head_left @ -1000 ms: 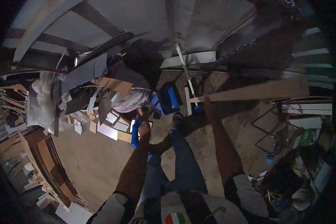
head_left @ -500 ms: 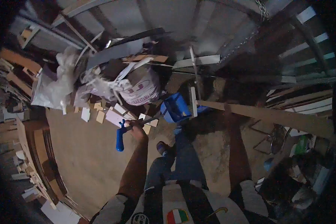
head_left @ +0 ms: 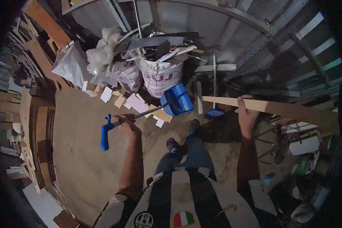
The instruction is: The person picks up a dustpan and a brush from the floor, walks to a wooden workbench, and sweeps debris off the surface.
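Note:
My left hand point(head_left: 129, 126) is closed around the grey shaft of a long-handled blue dustpan point(head_left: 178, 100). Its blue grip end sticks out to the left of my fist, and its scoop hangs before the white sack. On the right, my right hand point(head_left: 248, 114) grips a long tan board point(head_left: 285, 111) near its narrow left end, fingers over the upper edge. A blue broom point(head_left: 216, 113) with a pale stick stands between the dustpan and the board, head on the floor.
A white printed sack point(head_left: 161, 78) full of scraps and several plastic bags point(head_left: 74, 64) stand along the metal wall. Loose board offcuts point(head_left: 135, 104) lie on the floor before them. Stacked panels point(head_left: 38, 140) line the left; a metal frame point(head_left: 269, 144) and clutter fill the right.
The dustpan has lifted and shifted left in my left hand. My right hand, dark and blurred before, now shows clearly on the board. The view has tilted and turned slightly.

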Available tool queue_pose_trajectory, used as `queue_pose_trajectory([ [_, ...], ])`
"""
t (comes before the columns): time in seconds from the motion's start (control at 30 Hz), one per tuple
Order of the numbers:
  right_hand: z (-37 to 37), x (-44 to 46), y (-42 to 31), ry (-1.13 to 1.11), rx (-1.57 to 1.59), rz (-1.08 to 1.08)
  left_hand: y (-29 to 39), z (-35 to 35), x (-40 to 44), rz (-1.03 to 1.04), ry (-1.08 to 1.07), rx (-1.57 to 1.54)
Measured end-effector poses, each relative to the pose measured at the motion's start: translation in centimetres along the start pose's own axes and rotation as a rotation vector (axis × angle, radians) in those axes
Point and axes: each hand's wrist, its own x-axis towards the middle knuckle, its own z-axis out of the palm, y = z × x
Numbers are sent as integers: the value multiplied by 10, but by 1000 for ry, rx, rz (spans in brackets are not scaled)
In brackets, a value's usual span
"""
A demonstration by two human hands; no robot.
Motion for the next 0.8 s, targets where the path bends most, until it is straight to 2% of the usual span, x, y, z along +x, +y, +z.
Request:
queue_pose_trajectory([
  [0.13,0,1,-2,-63,-28,-51,25,-7,7,14,49,-111],
  [0.2,1,6,5,-58,-38,-143,22,-13,15,9,109,-83],
  [0.27,0,9,-1,-94,-27,-96,25,-15,19,-2,157,-44],
  [0.3,0,11,-4,-128,-22,-47,26,-16,21,31,129,-50],
  [0.47,4,18,-15,-147,-24,-77,50,-12,13,103,42,-128],
  [0.57,8,24,-18,-153,-30,-86,62,-6,14,61,158,-91],
  [0.67,12,29,-17,-191,-66,-100,62,-20,26,91,142,-175],
  [0.73,16,32,-12,-207,-64,-108,69,-24,35,121,214,-209],
  [0.8,18,35,-2,-250,-58,-194,82,-26,38,185,232,-205],
])
